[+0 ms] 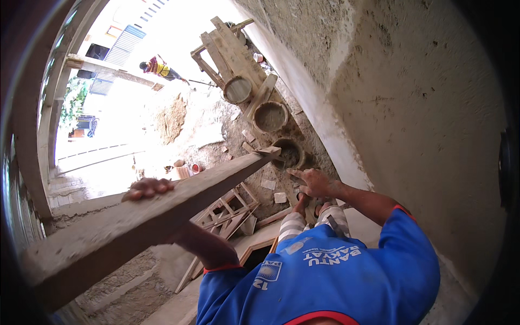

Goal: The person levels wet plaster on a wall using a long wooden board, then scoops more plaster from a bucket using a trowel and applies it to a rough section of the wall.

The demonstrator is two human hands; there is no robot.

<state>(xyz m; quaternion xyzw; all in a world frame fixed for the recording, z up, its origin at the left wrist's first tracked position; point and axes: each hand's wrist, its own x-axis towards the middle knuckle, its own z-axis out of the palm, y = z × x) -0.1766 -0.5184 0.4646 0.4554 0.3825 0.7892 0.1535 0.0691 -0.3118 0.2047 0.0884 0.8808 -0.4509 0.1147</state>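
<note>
Grey beam (146, 218), left hand (148, 188) along edge, right hand (317, 183) apart

Blue shirt (352, 276), red trim (320, 314), striped shorts (292, 224), grey-brown beam (146, 216)

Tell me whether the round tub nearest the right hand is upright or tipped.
Upright: the tub shows its open mouth to the downward-looking camera, with grey material inside. How full, I cannot tell.

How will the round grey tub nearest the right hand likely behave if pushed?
The round grey tub is probably heavy for its size, given the dark grey material inside. Its circular outline suggests an off-centre push may swivel it. The pale blocky fragments on the ground nearby could snag it.
</note>
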